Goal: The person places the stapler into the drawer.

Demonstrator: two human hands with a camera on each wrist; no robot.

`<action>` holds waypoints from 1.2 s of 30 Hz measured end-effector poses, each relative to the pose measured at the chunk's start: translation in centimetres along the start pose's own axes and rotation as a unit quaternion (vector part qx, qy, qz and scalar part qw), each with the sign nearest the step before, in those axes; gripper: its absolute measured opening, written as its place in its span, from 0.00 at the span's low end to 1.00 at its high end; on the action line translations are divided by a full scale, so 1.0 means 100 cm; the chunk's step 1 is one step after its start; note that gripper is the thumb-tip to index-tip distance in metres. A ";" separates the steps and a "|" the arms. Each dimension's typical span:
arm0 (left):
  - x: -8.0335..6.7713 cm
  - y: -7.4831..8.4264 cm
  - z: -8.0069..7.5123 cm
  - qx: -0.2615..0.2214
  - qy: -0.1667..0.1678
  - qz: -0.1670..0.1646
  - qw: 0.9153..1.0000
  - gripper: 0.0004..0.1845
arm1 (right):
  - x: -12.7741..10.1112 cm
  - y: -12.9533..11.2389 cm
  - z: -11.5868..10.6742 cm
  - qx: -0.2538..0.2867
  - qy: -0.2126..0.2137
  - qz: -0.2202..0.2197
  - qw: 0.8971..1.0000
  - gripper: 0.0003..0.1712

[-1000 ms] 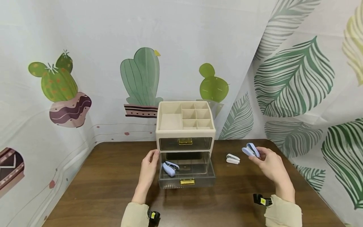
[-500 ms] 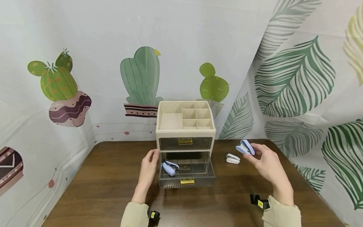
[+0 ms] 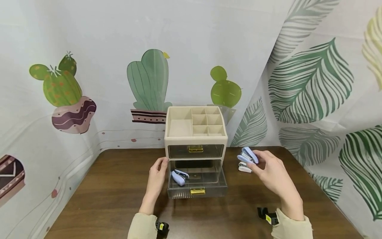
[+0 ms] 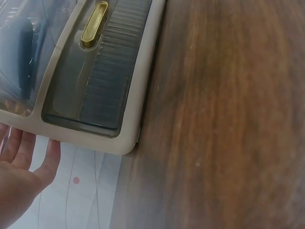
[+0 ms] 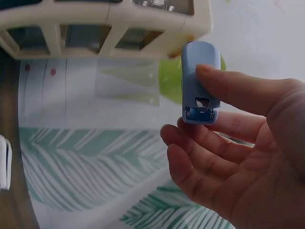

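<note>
A cream organizer (image 3: 195,136) stands at the back of the brown table (image 3: 113,196). Its lower smoky drawer (image 3: 197,186) is pulled out, and a blue stapler (image 3: 179,177) lies in its left part. My left hand (image 3: 162,164) rests with straight fingers against the organizer's left side; its fingers (image 4: 24,162) show beside the frame corner (image 4: 126,143). To the right of the organizer, my right hand (image 3: 253,162) pinches a second blue stapler (image 3: 247,155) (image 5: 200,81) in the air, just above a white stapler (image 3: 244,168) (image 5: 4,162) lying on the table.
The upper drawer (image 3: 195,151), with a gold handle, is shut. Open compartments (image 3: 206,122) fill the organizer's top. Curtains printed with cacti (image 3: 149,83) and leaves (image 3: 310,83) close in the back and right. The table's right edge runs near the curtain.
My right hand has carried the blue stapler left, from the table's right side to just above the white stapler. The left hand and drawer have stayed put.
</note>
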State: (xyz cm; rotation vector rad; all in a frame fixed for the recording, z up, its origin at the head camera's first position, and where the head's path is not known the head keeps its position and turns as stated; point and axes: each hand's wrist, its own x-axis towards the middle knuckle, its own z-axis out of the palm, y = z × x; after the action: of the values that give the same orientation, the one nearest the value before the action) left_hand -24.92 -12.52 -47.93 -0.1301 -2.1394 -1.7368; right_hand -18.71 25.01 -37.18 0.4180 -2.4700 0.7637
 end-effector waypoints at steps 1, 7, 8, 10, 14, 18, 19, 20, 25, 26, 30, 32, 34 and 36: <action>0.000 0.000 0.000 -0.001 0.000 0.000 1.000 0.19 | 0.001 -0.003 0.002 0.003 0.000 -0.008 1.000 0.23; 0.001 0.000 -0.001 0.000 -0.001 0.002 1.000 0.19 | 0.005 -0.022 0.015 0.009 -0.014 -0.043 0.999 0.22; 0.001 0.001 0.000 0.001 -0.002 0.002 1.000 0.19 | 0.005 -0.024 0.018 0.009 -0.018 -0.047 0.999 0.21; 0.001 0.001 0.000 0.003 -0.001 0.001 1.000 0.19 | 0.005 -0.030 0.023 0.013 -0.027 -0.055 0.998 0.21; 0.002 0.002 0.003 -0.001 -0.002 0.001 1.000 0.19 | 0.006 -0.042 0.032 0.021 -0.040 -0.072 0.996 0.20; 0.002 0.004 0.004 -0.009 -0.001 0.004 1.000 0.18 | 0.008 -0.054 0.042 0.023 -0.059 -0.084 0.994 0.20; 0.002 0.004 0.004 -0.009 -0.001 0.005 1.000 0.18 | 0.008 -0.056 0.045 0.022 -0.064 -0.085 0.994 0.20; 0.002 0.004 0.004 -0.008 0.000 0.005 1.000 0.19 | 0.009 -0.059 0.047 0.020 -0.070 -0.088 0.993 0.21; 0.003 0.002 0.004 -0.008 0.002 0.008 1.000 0.18 | 0.013 -0.067 0.057 0.003 -0.094 -0.102 0.990 0.22; 0.003 0.002 0.004 -0.008 0.003 0.011 1.000 0.18 | 0.015 -0.068 0.059 0.001 -0.099 -0.104 0.990 0.22; 0.003 0.002 0.004 -0.009 0.002 0.012 1.000 0.18 | 0.019 -0.071 0.066 -0.018 -0.122 -0.111 0.986 0.23; 0.002 0.002 0.003 -0.005 0.003 0.010 1.000 0.18 | 0.021 -0.073 0.070 -0.025 -0.134 -0.118 0.984 0.23; 0.002 0.001 0.002 -0.001 0.005 0.004 1.000 0.18 | 0.022 -0.075 0.076 -0.029 -0.148 -0.126 0.981 0.23; 0.001 0.001 0.002 0.002 0.006 -0.001 1.000 0.19 | 0.023 -0.076 0.081 -0.029 -0.165 -0.131 0.977 0.23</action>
State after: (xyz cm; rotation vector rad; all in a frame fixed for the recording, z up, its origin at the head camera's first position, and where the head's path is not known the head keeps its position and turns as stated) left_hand -25.02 -12.34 -47.83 -0.1147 -2.1347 -1.7303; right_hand -20.49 13.81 -38.31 0.8914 -2.6554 0.5452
